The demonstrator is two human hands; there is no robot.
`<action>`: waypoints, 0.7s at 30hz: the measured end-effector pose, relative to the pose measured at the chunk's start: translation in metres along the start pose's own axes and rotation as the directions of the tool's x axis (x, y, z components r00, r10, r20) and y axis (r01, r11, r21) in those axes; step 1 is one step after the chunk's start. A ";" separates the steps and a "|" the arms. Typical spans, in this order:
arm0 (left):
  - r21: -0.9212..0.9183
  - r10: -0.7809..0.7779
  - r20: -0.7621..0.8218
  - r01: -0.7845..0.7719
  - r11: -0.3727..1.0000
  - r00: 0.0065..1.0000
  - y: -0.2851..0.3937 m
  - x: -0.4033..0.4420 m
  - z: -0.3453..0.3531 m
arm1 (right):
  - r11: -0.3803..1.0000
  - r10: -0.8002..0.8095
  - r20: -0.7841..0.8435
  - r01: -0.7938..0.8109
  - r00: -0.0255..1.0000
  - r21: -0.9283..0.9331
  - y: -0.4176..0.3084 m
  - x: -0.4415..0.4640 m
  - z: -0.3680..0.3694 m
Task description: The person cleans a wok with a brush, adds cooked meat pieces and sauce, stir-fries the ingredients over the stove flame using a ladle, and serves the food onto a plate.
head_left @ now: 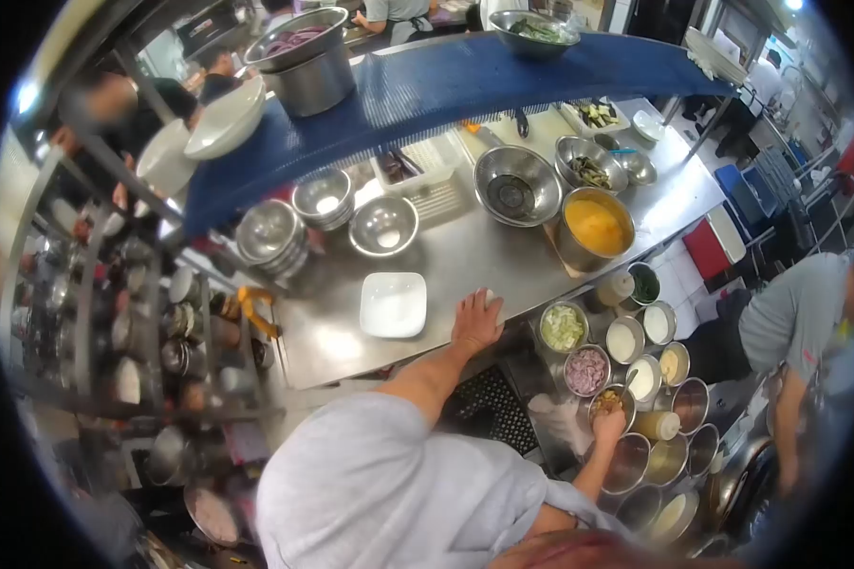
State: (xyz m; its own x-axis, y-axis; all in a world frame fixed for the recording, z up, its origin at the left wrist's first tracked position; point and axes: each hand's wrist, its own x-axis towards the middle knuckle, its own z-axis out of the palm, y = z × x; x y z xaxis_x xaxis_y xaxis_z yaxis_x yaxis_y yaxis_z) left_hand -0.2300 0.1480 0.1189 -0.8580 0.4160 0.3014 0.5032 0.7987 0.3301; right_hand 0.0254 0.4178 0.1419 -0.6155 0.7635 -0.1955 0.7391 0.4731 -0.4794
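My left hand [476, 321] lies on the front edge of the steel counter [323, 356], fingers stretched out, with a small pale patch by the fingertips that I cannot identify. To its left sits a white square bowl [393, 305] with nothing visible in it. My right hand [610, 423] reaches down into a small metal container [593, 406] of brownish chopped food, its fingers bunched together and their tips hidden. Close by are a container of chopped pink-purple onion [586, 370], one of pale green chopped vegetable [563, 325] and a tub of white sauce [643, 377].
Metal mixing bowls [383, 226] stand along the counter's back, beside a pot of orange liquid [596, 224]. A blue-covered shelf [427, 90] overhangs it, carrying a pot [313, 81] and bowls. A co-worker in a grey shirt [792, 308] bends at the right. Crowded racks [85, 284] line the left.
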 end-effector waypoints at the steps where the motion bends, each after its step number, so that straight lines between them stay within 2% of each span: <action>1: 0.004 0.002 -0.005 -0.002 1.000 1.000 0.001 0.002 -0.001 | 1.000 -0.016 0.002 0.016 1.000 0.006 0.010 0.006 0.006; 3: 0.012 0.002 -0.004 -0.002 1.000 1.000 0.003 0.002 -0.006 | 0.982 -0.056 -0.122 0.077 0.991 0.173 0.024 0.013 0.018; 7: -0.017 -0.014 0.009 0.014 1.000 1.000 0.005 0.001 -0.004 | 0.982 -0.079 -0.109 0.096 0.991 0.162 0.002 0.004 -0.001; 9: -0.026 -0.050 0.006 0.050 0.998 0.999 0.006 0.006 0.002 | 0.977 -0.152 -0.123 0.168 0.981 0.129 0.022 0.018 0.005; 10: -0.055 -0.080 0.005 0.080 0.995 0.997 0.008 0.002 0.004 | 0.947 -0.257 -0.187 0.285 0.948 0.149 0.037 0.025 0.013; 11: -0.049 -0.081 0.009 0.081 0.996 0.997 0.010 -0.005 0.003 | 0.947 -0.255 -0.182 0.283 0.950 0.153 0.045 0.029 0.016; 13: -0.287 -0.104 0.023 0.107 0.952 0.994 0.021 -0.024 -0.005 | 0.892 -0.184 -0.187 0.244 0.965 0.382 0.062 0.032 0.018; 14: -0.358 -0.098 0.155 0.148 0.922 0.983 0.029 -0.039 -0.012 | 0.838 -0.183 -0.155 0.236 0.971 0.491 0.071 0.036 0.019; 15: -0.419 -0.065 0.297 0.192 0.888 0.953 0.035 -0.065 -0.018 | 0.733 -0.093 -0.082 0.123 0.992 0.668 0.042 0.007 -0.007; 16: -0.486 -0.028 0.561 0.357 0.798 0.827 0.031 -0.093 -0.010 | 0.581 0.010 -0.005 -0.001 1.000 0.814 0.001 -0.025 -0.041; 17: -0.471 0.066 0.780 0.515 0.716 0.622 0.028 -0.112 -0.001 | 0.492 -0.022 -0.002 0.013 1.000 0.871 0.001 -0.037 -0.048; 18: -0.384 0.200 0.921 0.682 0.623 0.335 0.031 -0.127 -0.022 | 0.432 0.033 -0.071 0.050 0.997 0.900 0.000 -0.049 -0.047; 19: -0.201 0.322 0.947 0.805 0.558 0.013 0.035 -0.142 -0.045 | 0.341 0.038 -0.065 0.048 0.997 0.939 -0.007 -0.065 -0.055; 20: -0.180 0.326 0.945 0.792 0.583 -0.026 0.032 -0.166 -0.043 | 0.250 0.108 -0.003 -0.024 0.994 0.968 -0.006 -0.076 -0.053; 21: -0.160 0.323 0.945 0.786 0.597 -0.053 0.026 -0.185 -0.041 | 0.229 0.158 -0.029 -0.008 0.987 0.973 -0.007 -0.091 -0.054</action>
State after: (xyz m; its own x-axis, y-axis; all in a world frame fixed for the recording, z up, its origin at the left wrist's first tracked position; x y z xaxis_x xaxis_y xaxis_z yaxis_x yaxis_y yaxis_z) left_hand -0.0542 0.0739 0.1090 0.1098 0.6466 -0.7549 -0.3576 0.7343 0.5770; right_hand 0.0907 0.3686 0.2088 -0.4824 0.8413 -0.2440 -0.0920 -0.3257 -0.9410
